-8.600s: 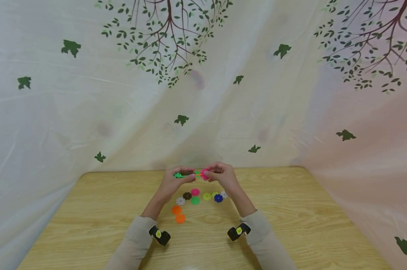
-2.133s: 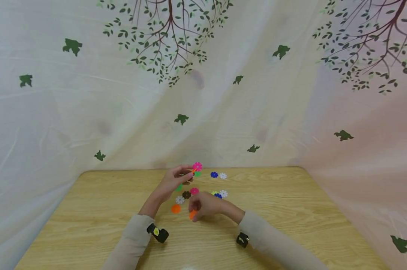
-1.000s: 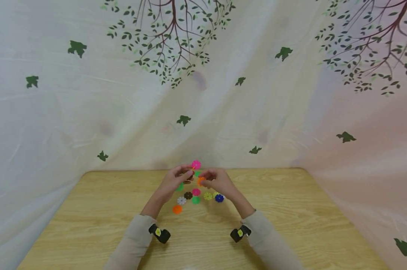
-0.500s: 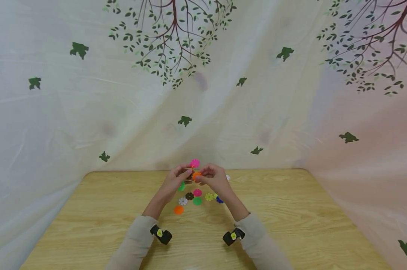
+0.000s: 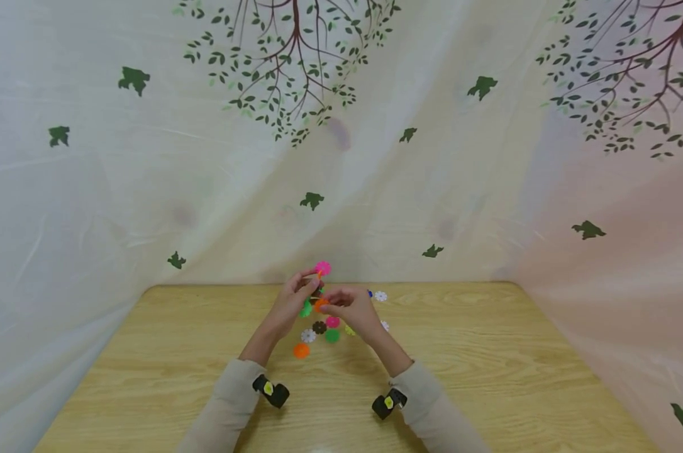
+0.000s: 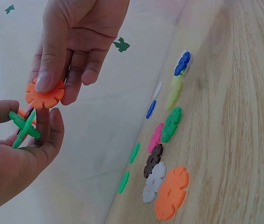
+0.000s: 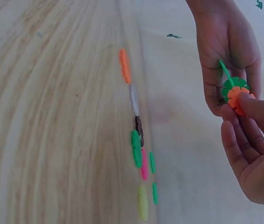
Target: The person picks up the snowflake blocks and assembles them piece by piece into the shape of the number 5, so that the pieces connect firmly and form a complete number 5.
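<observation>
Toward the back of the table, my left hand holds a small joined cluster of notched flower-shaped plastic discs above the wood. Its pink disc sticks up past the fingertips, and crossed green discs show in the left wrist view. Fingers hide part of the cluster, with bits of orange and dark brown peeking out. My right hand pinches a single orange disc between thumb and fingers, close beside the cluster. Whether the orange disc touches the cluster I cannot tell.
Loose discs lie flat below the hands: orange, white, brown, pink and green. Another white disc lies farther back, beside a blue one. A printed cloth hangs behind the wooden table.
My right hand let go of the cluster's pink disc, took one of two orange discs from the table and carried it up to the cluster. My left hand kept its hold.
</observation>
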Demonstrator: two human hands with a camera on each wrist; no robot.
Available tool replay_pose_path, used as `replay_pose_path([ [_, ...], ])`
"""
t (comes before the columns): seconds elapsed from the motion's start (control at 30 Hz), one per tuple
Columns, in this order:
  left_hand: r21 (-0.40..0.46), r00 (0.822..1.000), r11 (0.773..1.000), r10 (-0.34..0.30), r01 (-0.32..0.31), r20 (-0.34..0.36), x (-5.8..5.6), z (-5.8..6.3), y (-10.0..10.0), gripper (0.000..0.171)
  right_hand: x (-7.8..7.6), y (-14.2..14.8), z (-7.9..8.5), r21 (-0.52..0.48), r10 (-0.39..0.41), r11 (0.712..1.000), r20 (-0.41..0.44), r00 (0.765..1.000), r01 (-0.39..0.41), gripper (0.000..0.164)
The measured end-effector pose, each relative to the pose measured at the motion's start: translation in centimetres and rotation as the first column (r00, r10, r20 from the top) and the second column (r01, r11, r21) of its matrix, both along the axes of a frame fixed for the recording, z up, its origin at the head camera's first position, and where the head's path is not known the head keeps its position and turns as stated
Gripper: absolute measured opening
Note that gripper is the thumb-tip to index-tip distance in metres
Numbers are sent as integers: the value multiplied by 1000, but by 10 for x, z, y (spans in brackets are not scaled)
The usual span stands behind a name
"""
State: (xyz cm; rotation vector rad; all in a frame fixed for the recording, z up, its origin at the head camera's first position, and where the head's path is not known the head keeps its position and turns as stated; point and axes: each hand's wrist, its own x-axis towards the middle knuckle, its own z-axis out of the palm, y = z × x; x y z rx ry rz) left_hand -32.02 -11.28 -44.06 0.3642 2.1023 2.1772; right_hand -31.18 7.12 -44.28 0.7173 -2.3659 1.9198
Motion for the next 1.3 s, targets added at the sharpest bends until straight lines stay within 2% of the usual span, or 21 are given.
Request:
replay_pose_path([
  [0.5, 31, 1000, 999, 24, -23, -11, -1, 0, 1, 42, 3, -7, -2, 7, 40, 999, 32, 999, -41, 13],
  [0.73, 42, 999, 999, 10, -9, -33, 0, 1, 1, 41, 5, -8, -3, -3, 47, 999, -7, 999, -47, 11],
  [1.0, 13, 999, 1000, 8, -7, -38, 1, -1, 2, 42, 7, -8, -4, -17, 44, 999, -17, 999, -44, 12],
  [1.3, 17, 999, 999, 37, -36, -38, 2, -2, 8, 39, 9, -10, -3, -17, 22, 1000, -41, 999, -23, 10],
])
